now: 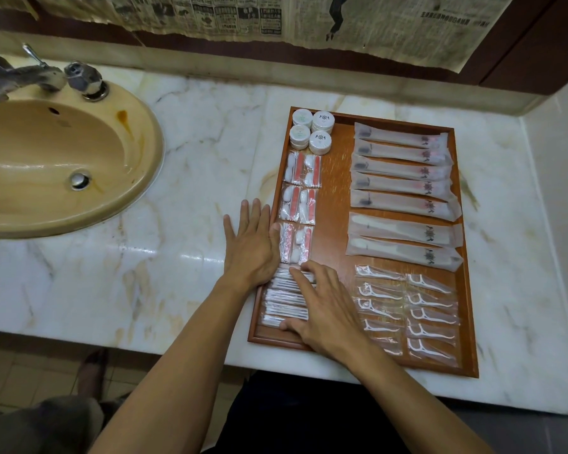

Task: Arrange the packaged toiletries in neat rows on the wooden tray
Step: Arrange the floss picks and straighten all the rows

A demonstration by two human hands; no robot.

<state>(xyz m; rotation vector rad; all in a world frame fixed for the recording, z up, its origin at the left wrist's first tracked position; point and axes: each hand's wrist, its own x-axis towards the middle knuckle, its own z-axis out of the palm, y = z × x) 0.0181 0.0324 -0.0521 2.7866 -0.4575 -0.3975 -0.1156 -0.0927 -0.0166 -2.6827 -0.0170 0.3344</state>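
Observation:
A wooden tray [333, 204] lies on the marble counter, filled with packaged toiletries. Round white soaps [312, 131] sit at its far left corner, vanity kits with orange strips [300, 194] run down the left side, and cotton swab packets [284, 303] fill the near left corner. Long toothbrush sleeves [402, 185] lie in rows on the right, with floss pick packets [407, 309] below them. My left hand [251, 244] lies flat against the tray's left rim, thumb touching a vanity kit. My right hand [318, 306] presses flat on the cotton swab packets, fingers spread.
A beige sink [56, 165] with a metal tap [27, 75] is set in the marble counter [177, 198] to the left. Newspaper sheets [358, 21] hang on the wall behind. A side wall closes the counter on the right.

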